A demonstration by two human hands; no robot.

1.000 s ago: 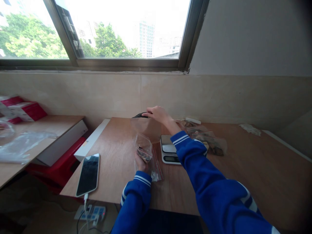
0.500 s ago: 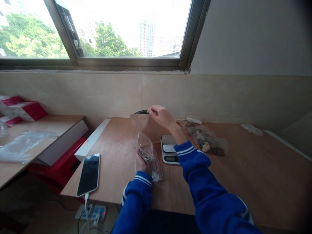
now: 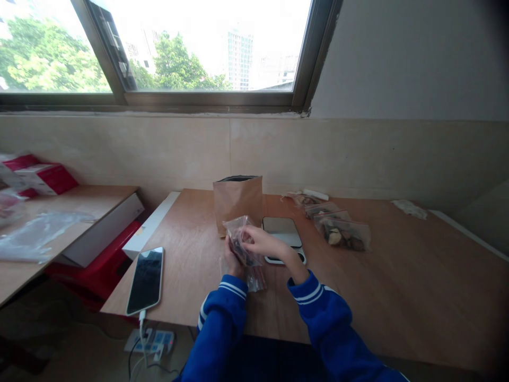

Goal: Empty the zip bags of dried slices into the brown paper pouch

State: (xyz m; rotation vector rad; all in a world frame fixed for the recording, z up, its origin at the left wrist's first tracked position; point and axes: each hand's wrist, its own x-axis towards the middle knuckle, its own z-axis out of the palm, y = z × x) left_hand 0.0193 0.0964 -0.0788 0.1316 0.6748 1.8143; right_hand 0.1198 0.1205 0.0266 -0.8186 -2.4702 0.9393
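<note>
A clear zip bag with dark pieces in it is held up by my left hand, whose fingers wrap its left side. My right hand is at the bag's open top, fingertips bunched and seemingly inside it; what they pinch, if anything, is hidden. Right behind stands an open brown paper pouch, upright with a dark interior. More flat clear zip bags with red seals lie on the table under my hands. A kitchen scale with a bare plate sits beyond my right hand.
Filled zip bags lie right of the scale, near a white stick-like thing. A phone charges at the left edge, its cable running down to a power strip. Crumpled plastic lies far right. Red-and-white boxes stand on the left table.
My right hand has moved from the paper pouch's mouth down to the zip bag in my left hand. The pouch stands untouched, and the scale's plate shows more fully.
</note>
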